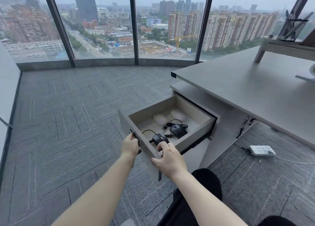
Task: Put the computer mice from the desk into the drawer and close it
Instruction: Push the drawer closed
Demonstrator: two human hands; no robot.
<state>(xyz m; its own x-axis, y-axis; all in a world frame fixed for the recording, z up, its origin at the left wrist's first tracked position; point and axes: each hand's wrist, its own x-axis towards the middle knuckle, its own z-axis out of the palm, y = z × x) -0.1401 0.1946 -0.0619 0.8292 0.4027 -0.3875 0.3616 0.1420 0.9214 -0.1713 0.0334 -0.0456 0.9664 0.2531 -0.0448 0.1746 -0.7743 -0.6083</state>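
Head | drawer (194,132) open, four mice (178,130) inside | left grip (130,146) curled round handle (130,131) | right grip (167,159) apparently pinching front panel (134,126)

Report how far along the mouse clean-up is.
Done: the left white mouse, right white mouse, far black mouse and near black mouse lie in the open drawer; no mouse shows on the visible desk. In hand: the left hand grips the handle; the right hand reaches over the drawer front at the near black mouse, grip unclear. Left: push the drawer shut.
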